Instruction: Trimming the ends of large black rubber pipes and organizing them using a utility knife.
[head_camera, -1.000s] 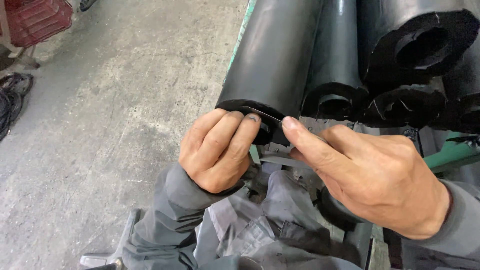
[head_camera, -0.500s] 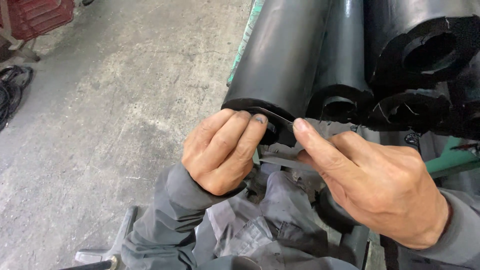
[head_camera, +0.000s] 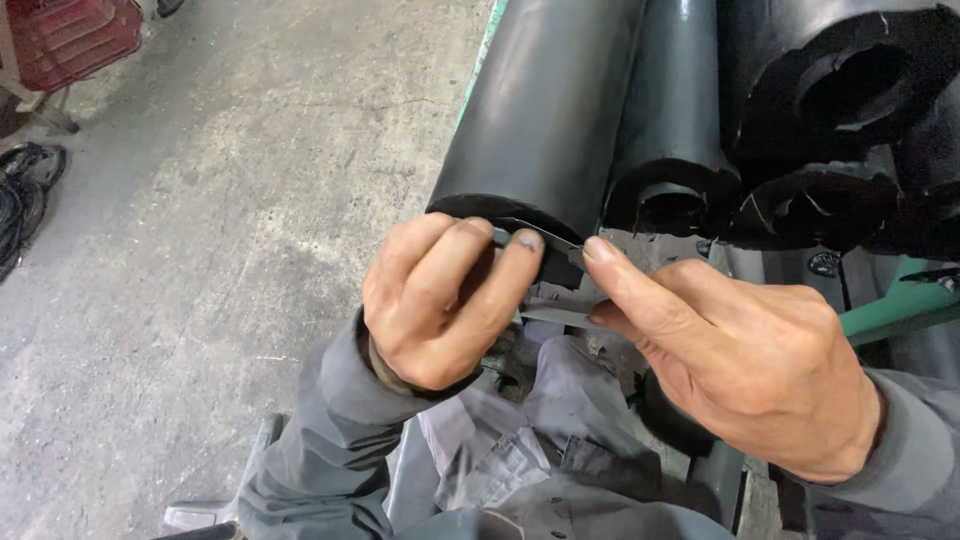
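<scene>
My left hand (head_camera: 440, 300) curls its fingers over the lower end rim of a long black rubber-covered roller (head_camera: 545, 110), pinching a thin lip of rubber there. Just to its right, my right hand (head_camera: 740, 370) holds a thin grey metal blade (head_camera: 560, 313), forefinger stretched out along it. The blade's tip lies under my left fingers at the roller's rim. Where the blade meets the rubber is hidden by my fingers. Both arms wear grey sleeves.
More black rollers (head_camera: 670, 100) with hollow, ragged ends (head_camera: 840, 90) lie side by side to the right on a green metal frame (head_camera: 890, 310). A concrete floor (head_camera: 250, 200) spreads to the left, with a red crate (head_camera: 70, 40) and black cables (head_camera: 20, 200) at its far edge.
Both hands stay at the roller's end with barely any shift. My left fingers have closed a little further over the rim.
</scene>
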